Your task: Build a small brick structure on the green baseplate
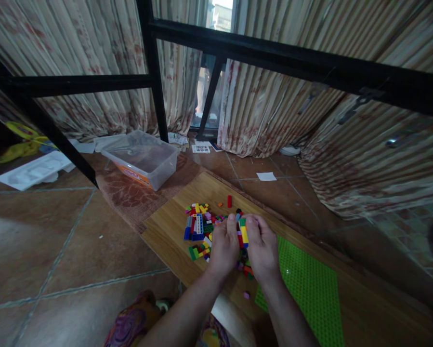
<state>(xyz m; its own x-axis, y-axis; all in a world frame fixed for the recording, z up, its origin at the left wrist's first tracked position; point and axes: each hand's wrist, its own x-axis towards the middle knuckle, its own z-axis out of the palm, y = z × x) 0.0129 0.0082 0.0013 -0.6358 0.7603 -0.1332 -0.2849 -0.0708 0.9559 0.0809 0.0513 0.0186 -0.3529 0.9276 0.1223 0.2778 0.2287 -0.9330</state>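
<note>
Head view looks down on both hands meeting over a low wooden counter (165,226) on the tiled floor. Left hand (223,248) and right hand (262,250) together pinch a short stack of multicoloured plastic building bricks (242,233), held upright just above the board; each grip is closed narrowly on that stack, thumbs uppermost. Just left of the hands lies a loose heap of small coloured plastic bricks (199,226), with a single red brick (229,201) a little beyond it. A flat green studded baseplate (306,284) lies to the right, near the right wrist. A clear plastic storage tub (144,159) sits well apart on a brown mat. To press bricks together well, I judge the studs should be lined up squarely first, then squeezed evenly from both ends so the stack does not buckle.
</note>
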